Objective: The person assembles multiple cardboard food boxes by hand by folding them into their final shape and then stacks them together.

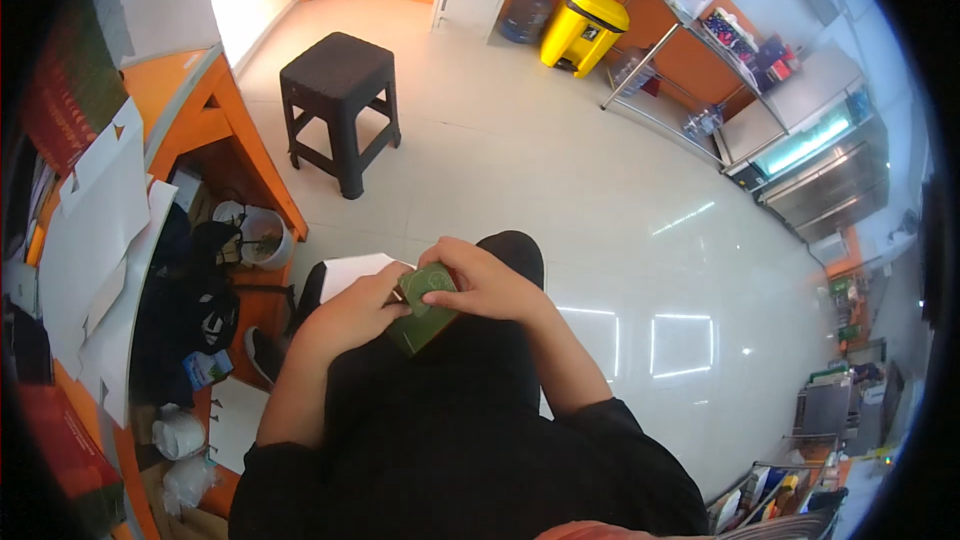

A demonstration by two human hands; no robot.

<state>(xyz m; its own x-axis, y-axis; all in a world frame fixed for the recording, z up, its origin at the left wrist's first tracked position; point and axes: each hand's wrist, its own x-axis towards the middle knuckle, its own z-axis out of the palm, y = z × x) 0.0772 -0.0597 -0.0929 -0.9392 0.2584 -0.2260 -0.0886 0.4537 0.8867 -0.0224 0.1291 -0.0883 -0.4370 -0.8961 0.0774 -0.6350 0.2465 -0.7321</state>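
Note:
A small green carton (427, 328) is held between both hands above my lap. At its left side my left hand (362, 303) is closed, with fingertips at the carton's upper edge. My right hand (480, 280) grips the carton from the right, its thumb lying across the green face and its fingers curled behind the top. Whether the carton's flap is open cannot be made out. Just beyond my left hand, a white sheet or flat card (350, 270) rests over my leg, partly covered by the hand.
To the left stands an orange desk (240, 130) with flat white cardboard pieces (90, 230) on top and a white bucket (266, 238) beneath. Ahead is a black stool (340, 70). Farther off are a yellow pedal bin (583, 25) and a metal-legged table (660, 45).

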